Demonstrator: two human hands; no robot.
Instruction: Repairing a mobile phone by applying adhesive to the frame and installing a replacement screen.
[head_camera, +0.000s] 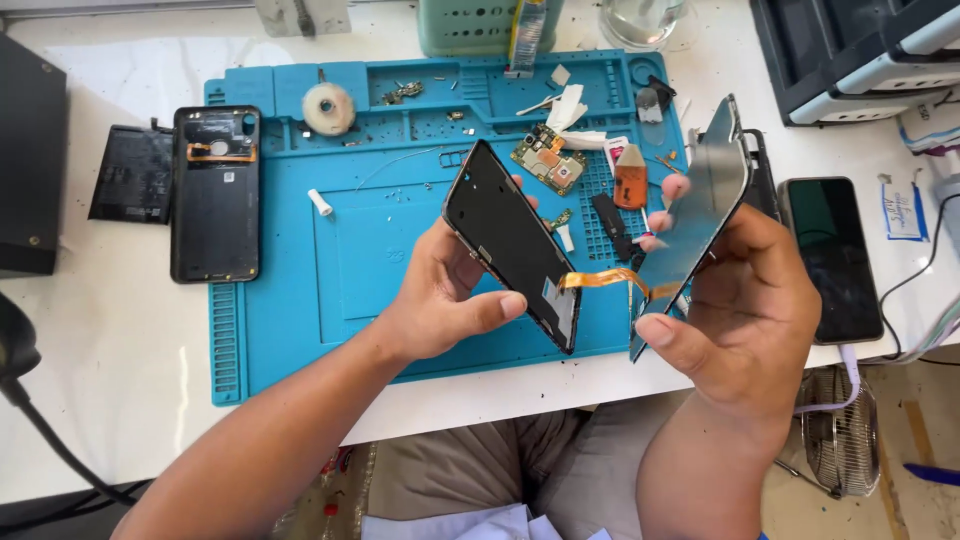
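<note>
Clearly split in two, the phone is held above the front edge of the blue mat (280, 330): the phone frame (512, 243), a dark, thin shell, sits tilted in the left hand (440, 290), and the screen panel (700, 200), a flat glassy sheet seen nearly edge-on, stands in the right hand (745, 310). An orange ribbon cable (608, 280) runs between the two parts and joins them. The left hand is closed on the frame, thumb pressed across its lower end and fingers behind its back; the right hand pinches the panel by its long edges, thumb at the near edge and fingertips showing past the far one. Both parts look light and stiff, but the panel is probably brittle and smooth, so the edges seem the safe place to grip it, not the face. The cable looks soft and easily torn; it hangs with only a little slack, so pulling the halves further apart would likely strain it.

On the mat behind lie a small circuit board (548, 158), a roll of tape (328, 108) and scattered screws. Left of the mat, on the white bench (120, 350), rest a back cover (216, 195) and a flat battery (130, 172). Right of the hands lies another phone (832, 258), face up
</note>
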